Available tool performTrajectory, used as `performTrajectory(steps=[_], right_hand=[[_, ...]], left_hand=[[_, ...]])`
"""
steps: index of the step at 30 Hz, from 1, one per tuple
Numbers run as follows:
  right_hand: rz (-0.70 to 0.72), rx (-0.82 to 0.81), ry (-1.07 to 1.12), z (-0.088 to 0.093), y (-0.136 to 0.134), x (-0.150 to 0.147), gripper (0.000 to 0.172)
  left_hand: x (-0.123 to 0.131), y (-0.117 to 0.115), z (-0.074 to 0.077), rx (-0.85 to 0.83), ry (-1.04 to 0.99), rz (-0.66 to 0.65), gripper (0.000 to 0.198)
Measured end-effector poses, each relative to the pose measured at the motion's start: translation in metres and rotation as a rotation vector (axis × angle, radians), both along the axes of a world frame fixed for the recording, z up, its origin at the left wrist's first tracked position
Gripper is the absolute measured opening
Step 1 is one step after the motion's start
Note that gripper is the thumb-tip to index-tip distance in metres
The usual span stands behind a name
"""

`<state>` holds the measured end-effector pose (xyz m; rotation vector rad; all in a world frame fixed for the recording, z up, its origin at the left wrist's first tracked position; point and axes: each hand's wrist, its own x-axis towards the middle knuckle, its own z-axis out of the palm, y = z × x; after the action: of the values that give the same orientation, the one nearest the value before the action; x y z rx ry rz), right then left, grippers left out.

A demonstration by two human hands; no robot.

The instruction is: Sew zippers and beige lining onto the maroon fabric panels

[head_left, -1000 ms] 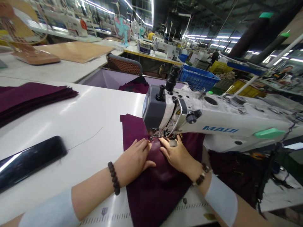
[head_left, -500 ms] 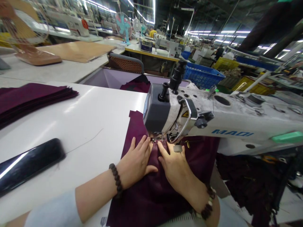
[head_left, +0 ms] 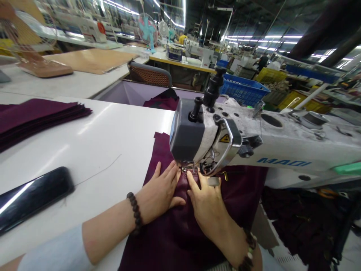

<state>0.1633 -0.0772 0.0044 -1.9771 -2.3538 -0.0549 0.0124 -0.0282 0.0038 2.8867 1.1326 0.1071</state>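
A maroon fabric panel [head_left: 180,241] lies under the head of a white sewing machine [head_left: 248,150]. My left hand [head_left: 162,190] rests flat on the panel, fingers spread, its fingertips just left of the presser foot [head_left: 188,168]. On the other side my right hand [head_left: 207,199] presses the cloth with its fingers apart, fingertips close in front of the foot. It wears a wide grey ring [head_left: 213,181]. Beside those fingers, a small gold zipper pull [head_left: 225,175] shows on the panel. The needle itself is too small to make out.
On the white tabletop, a stack of maroon fabric [head_left: 42,116] and a black phone [head_left: 36,197] lie to the left. More dark maroon cloth [head_left: 301,222] hangs at the right. Behind the machine stands a blue plastic basket [head_left: 244,90].
The machine appears slightly further right in view. Both hands stay flat on the panel by the presser foot, shifted only slightly left; the cloth's near edge also sits a little further left.
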Motion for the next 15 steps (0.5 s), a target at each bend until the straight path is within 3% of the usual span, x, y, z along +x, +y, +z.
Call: performTrajectory(steps=[15], right_hand=[[0.02, 0.021, -0.019, -0.0016, 0.006, 0.0005, 0.042]], left_hand=[[-0.0014, 0.0077, -0.0014, -0.001, -0.044, -0.028, 0.066]])
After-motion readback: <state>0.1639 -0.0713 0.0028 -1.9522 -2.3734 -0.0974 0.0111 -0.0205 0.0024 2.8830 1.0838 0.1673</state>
